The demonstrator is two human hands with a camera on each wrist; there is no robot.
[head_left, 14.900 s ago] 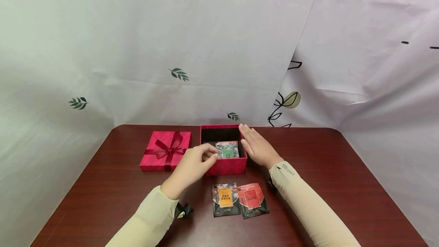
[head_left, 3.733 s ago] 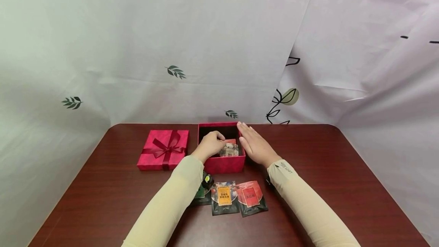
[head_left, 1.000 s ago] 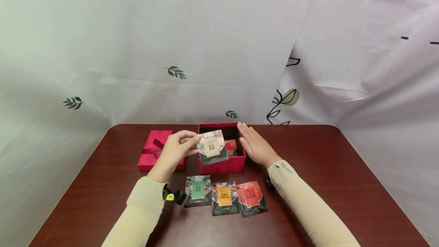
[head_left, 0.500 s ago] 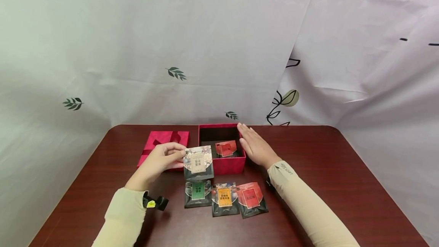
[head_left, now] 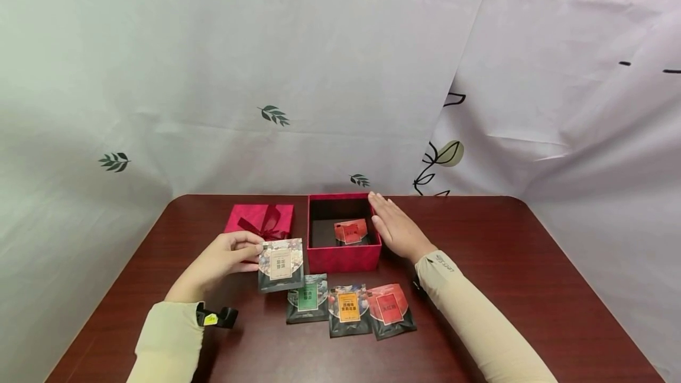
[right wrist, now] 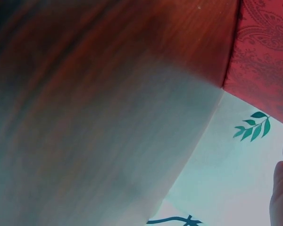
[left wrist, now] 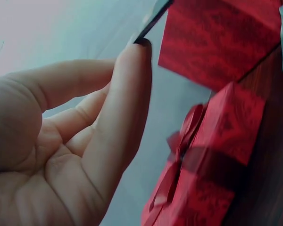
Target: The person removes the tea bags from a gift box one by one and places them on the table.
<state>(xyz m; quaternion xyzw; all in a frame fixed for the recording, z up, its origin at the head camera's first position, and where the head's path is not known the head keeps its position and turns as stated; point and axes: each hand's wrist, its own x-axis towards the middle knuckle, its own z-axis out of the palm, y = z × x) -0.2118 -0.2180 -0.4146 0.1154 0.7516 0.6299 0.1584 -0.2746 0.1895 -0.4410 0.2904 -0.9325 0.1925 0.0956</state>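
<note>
My left hand (head_left: pixel 226 262) pinches a beige-and-black tea sachet (head_left: pixel 280 265) by its left edge, above the table and left of the red box. In the left wrist view, only the sachet's thin edge (left wrist: pixel 153 21) shows between thumb and finger. With straight fingers, my right hand (head_left: pixel 398 226) rests against the right side of the open red gift box (head_left: pixel 346 259). One red sachet (head_left: pixel 351 231) lies inside that box. In front of it lie a green-label sachet (head_left: pixel 314 300), partly covered by the held one, an orange-label sachet (head_left: pixel 349 310) and another red sachet (head_left: pixel 391 310).
The red box lid (head_left: pixel 255 217) with its dark red ribbon bow lies left of the box, partly hidden by the left hand and held sachet. A printed white cloth (head_left: pixel 340 75) hangs behind the brown table (head_left: pixel 479 253).
Over the last second, the left hand has carried the beige sachet from the box's front left corner leftward and toward me. Earlier, it reached into the box. The right hand has stayed in place.
</note>
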